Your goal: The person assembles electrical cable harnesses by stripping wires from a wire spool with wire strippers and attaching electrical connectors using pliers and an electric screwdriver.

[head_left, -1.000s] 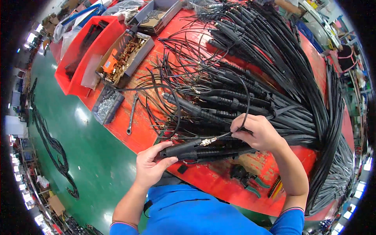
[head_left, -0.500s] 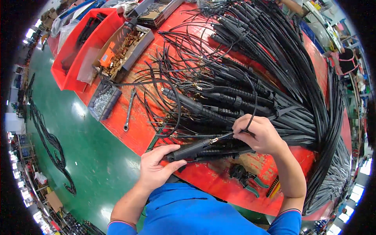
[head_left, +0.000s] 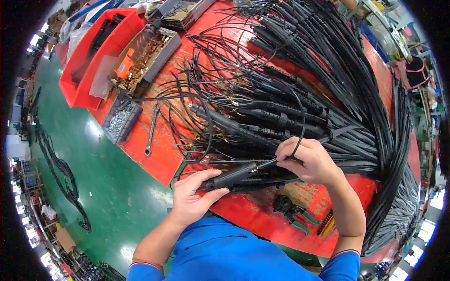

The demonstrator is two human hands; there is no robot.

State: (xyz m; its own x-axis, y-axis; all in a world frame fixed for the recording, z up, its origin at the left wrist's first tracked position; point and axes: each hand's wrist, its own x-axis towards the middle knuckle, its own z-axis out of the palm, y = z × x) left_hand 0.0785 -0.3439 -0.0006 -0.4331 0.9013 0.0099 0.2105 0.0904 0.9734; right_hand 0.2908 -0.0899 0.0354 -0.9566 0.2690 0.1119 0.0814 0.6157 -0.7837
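Note:
Between the thumb and fingers of my left hand (head_left: 192,194) is a black tubular handle (head_left: 234,175), lying slanted with its far end to the right. My right hand (head_left: 307,161) pinches a thin black cable (head_left: 267,163) close to that end. The cable's tip is at the handle's opening, where a small metal bit shows; how deep it sits I cannot tell. From my right hand the cable loops up and back to the left over a pile of black cable assemblies (head_left: 281,119), which lies just behind both hands.
On the red tabletop (head_left: 159,164) lie a wrench (head_left: 152,131), a bin of small silver parts (head_left: 123,119) and a box of brass parts (head_left: 152,51) with an orange tool (head_left: 124,65). A red bin (head_left: 77,84) stands far left. Green-handled pliers (head_left: 293,213) lie near right.
Less of the brass end on the cable shows at the handle's opening now. My left hand has shifted slightly to the right with the handle. My right hand has barely moved.

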